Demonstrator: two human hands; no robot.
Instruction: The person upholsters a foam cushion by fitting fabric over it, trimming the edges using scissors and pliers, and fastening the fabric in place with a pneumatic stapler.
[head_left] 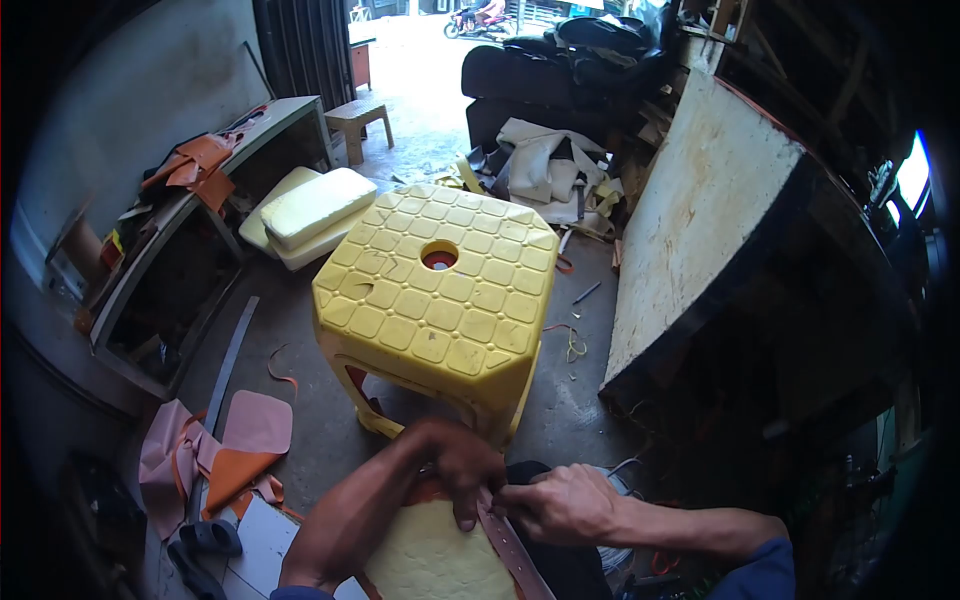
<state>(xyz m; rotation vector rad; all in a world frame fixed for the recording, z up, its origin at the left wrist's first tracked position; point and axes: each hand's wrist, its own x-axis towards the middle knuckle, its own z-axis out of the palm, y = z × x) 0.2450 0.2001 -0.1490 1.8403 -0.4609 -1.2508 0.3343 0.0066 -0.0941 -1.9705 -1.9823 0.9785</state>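
- Left fingers (pixel 466 512) grasp the strip's (pixel 512 552) upper end.
- Right fingers (pixel 522 497) clench just right, contents hidden.
- Strip slants down-right along the foam (pixel 435 550).

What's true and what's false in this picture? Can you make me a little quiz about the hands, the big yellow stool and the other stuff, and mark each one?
1. The yellow stool has a round hole in its top. True.
2. Someone's hands are gripping the stool. False: the left hand and right hand are close together at the edge of a pale pad.
3. A pink piece lies on the floor, left of the stool. True.
4. There is only one stool. False: a small tan stool stands farther back.
5. A motorbike shows outside. True.
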